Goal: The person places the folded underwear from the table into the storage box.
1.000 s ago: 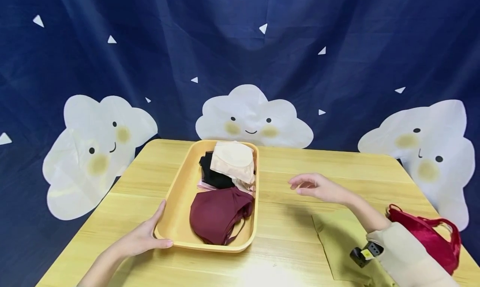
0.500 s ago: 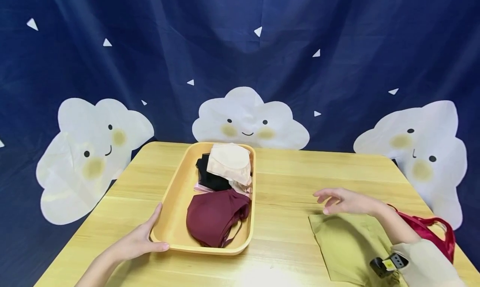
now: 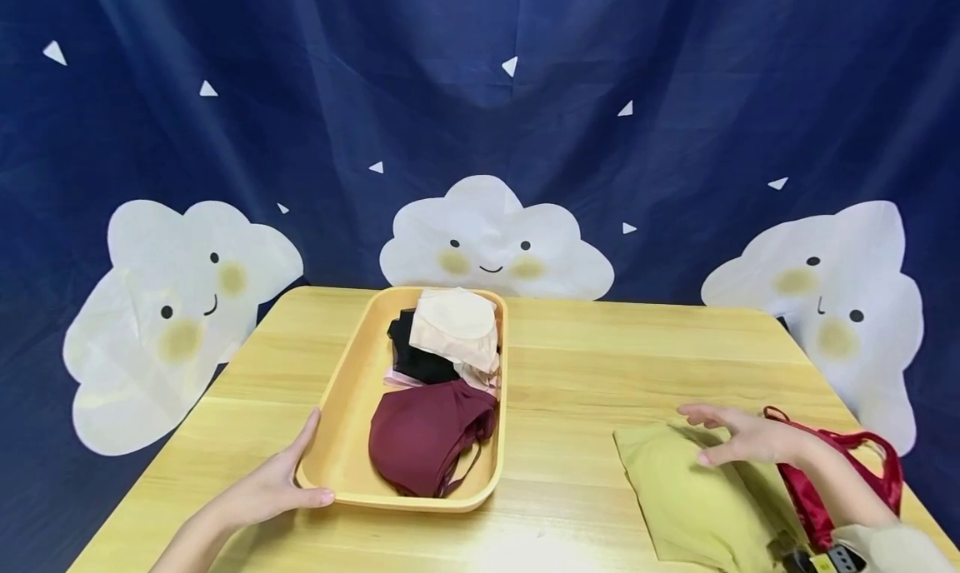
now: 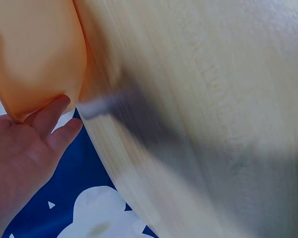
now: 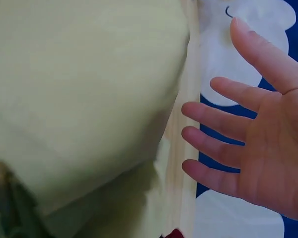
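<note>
We saw the left hand (image 3: 273, 481) holding the near left corner of the yellow tray (image 3: 341, 444), with the thumb at the near rim and a finger along the left side; the right hand (image 3: 750, 440) gripped nothing, its fingers spread over the yellow-green garment (image 3: 675, 498), which lay on the wooden table (image 3: 570, 365) to the right of the tray; beside that garment, partly behind the forearm, we noted a red garment (image 3: 810, 510) with straps; inside the tray, a maroon garment (image 3: 427, 435) lay at the near end, while farther back a cream garment (image 3: 453, 319) rested on a black garment (image 3: 422, 361); at the right wrist we made out a dark device (image 3: 847, 559) bearing a yellow label (image 3: 823, 564), too small for us to read; behind everything hung a dark blue backdrop (image 3: 360, 82) printed with smiling white clouds and white triangles.
</note>
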`<state>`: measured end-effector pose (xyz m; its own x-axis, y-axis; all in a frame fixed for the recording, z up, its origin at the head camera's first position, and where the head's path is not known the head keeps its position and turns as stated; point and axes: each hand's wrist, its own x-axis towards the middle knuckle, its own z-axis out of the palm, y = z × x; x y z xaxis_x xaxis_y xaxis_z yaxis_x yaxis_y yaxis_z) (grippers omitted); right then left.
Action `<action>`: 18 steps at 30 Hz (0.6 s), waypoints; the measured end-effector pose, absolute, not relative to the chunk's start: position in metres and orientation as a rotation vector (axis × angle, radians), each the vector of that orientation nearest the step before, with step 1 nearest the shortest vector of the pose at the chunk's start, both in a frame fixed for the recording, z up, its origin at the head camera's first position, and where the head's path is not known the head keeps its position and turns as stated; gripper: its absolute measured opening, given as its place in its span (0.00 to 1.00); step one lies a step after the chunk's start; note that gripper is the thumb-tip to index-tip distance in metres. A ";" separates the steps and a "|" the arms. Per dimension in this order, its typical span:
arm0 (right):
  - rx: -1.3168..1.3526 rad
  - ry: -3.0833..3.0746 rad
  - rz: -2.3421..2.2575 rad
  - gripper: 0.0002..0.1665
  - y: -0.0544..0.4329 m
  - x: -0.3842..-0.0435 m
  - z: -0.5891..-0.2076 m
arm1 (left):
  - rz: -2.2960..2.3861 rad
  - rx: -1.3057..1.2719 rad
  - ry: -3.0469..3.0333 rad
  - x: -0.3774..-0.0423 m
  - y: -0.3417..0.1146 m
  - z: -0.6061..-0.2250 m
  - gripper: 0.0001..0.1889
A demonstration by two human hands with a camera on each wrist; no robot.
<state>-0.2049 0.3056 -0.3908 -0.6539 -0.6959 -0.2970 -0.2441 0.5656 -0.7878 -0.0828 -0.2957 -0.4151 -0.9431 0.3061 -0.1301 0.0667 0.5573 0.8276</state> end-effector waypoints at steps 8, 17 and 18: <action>-0.606 2.261 -0.942 0.51 0.320 -0.196 -0.402 | 1.350 0.310 2.527 -0.082 -0.295 -0.415 0.57; -0.554 2.374 -0.851 0.59 0.318 -0.195 -0.418 | 1.358 0.298 2.520 -0.082 -0.295 -0.414 0.57; -0.545 2.384 -0.848 0.60 0.316 -0.196 -0.420 | 1.361 0.297 2.517 -0.082 -0.295 -0.414 0.57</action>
